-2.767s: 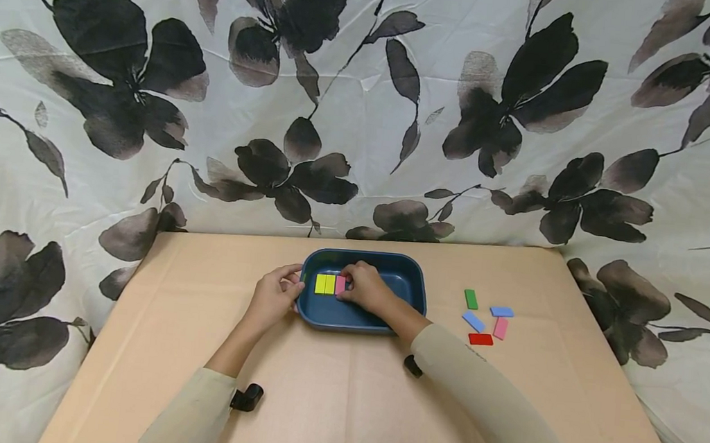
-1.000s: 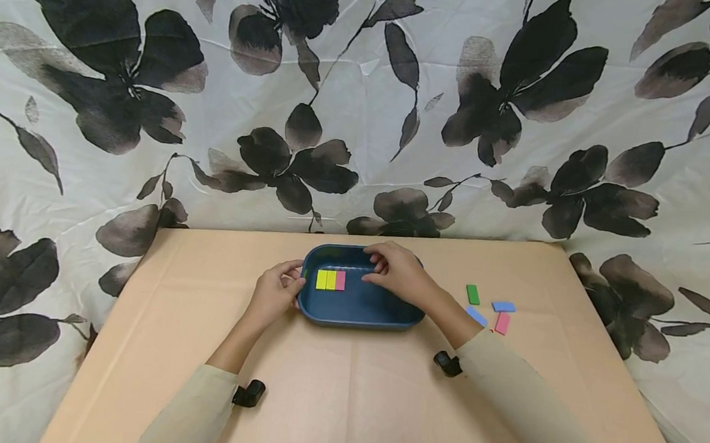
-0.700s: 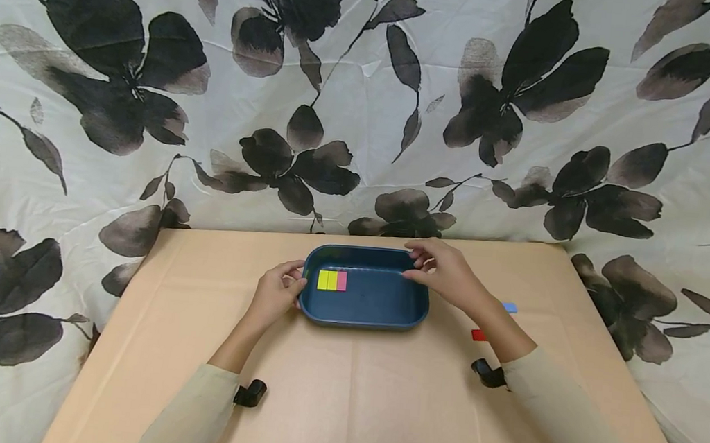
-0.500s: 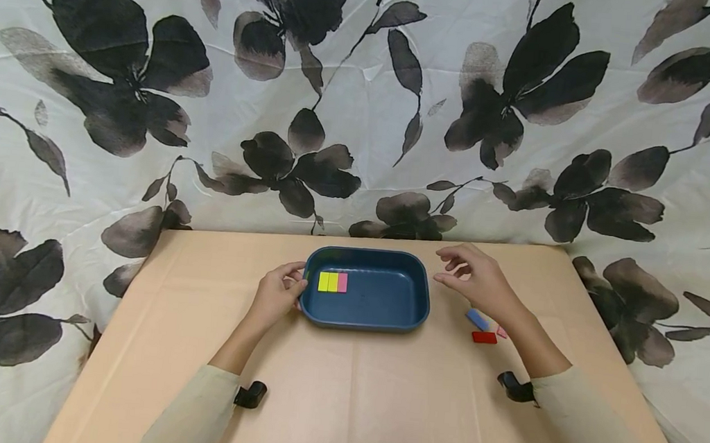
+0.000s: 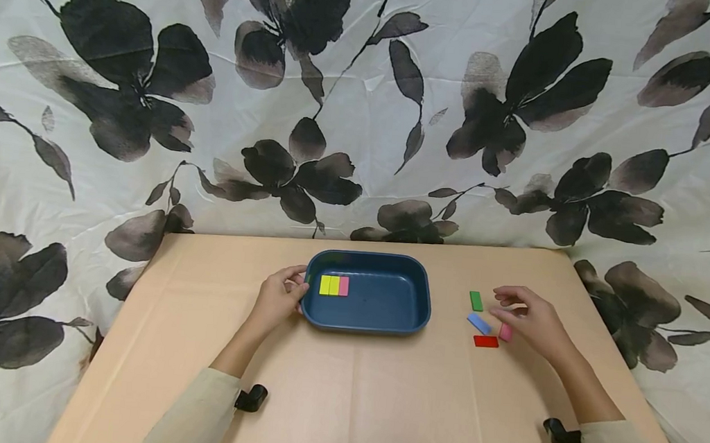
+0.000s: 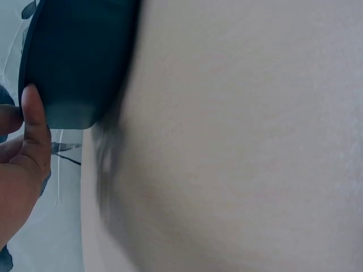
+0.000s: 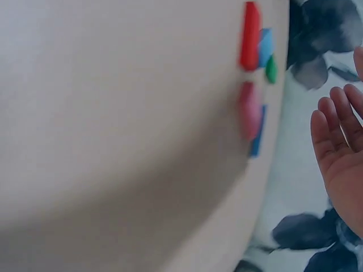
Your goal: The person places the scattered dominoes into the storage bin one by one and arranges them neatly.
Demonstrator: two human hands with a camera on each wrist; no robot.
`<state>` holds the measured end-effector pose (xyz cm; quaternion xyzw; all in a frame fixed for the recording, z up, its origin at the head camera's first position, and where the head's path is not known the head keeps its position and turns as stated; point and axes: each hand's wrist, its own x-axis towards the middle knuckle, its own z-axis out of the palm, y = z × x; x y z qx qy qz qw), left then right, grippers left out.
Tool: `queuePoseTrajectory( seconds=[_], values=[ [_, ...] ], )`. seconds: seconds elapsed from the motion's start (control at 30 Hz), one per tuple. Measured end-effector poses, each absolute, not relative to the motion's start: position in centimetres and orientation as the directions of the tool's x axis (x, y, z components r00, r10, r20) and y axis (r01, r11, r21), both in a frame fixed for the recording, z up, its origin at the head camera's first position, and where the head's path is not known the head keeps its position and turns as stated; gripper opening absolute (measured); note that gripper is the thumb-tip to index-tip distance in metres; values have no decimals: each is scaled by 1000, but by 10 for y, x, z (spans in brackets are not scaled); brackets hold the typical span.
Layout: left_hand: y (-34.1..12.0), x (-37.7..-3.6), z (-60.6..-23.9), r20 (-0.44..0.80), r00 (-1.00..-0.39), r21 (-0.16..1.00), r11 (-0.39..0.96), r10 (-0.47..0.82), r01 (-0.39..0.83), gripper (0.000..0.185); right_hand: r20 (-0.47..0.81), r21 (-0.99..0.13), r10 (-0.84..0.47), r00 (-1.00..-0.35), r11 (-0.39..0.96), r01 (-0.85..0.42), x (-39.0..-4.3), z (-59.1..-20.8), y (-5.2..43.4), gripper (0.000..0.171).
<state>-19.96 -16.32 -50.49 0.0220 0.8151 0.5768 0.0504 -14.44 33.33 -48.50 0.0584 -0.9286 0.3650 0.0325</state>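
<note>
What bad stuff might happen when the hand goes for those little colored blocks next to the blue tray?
The right hand hovers over a tight cluster, so reaching for the pink block might bump the red block or the blue block. The left hand only holds the tray at one end, so a bump could turn it and shift the row of blocks inside.

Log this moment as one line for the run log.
left hand: grips tray rim | right hand: open over loose tiles, holding nothing | tray: two yellow tiles, one pink tile
</note>
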Motion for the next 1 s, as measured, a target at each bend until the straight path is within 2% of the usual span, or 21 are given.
queuePoseTrajectory(
  seconds=[0.27, 0.5, 1.0],
  values=[
    [-163, -201, -504, -61, -994, 938, 346, 96, -24, 39, -29, -648, -56, -998, 761, -24, -131, -504, 357, 54],
    [-164, -201, -504, -60, -993, 936, 351, 102, -20, 40, -109, -619, -30, -994, 784, 44, -124, -516, 363, 54],
    [-163, -200, -505, -55, -993, 938, 345, 104, -16, 39, -97, -605, -11, -995, 795, 50, -123, -529, 366, 52]
  ],
)
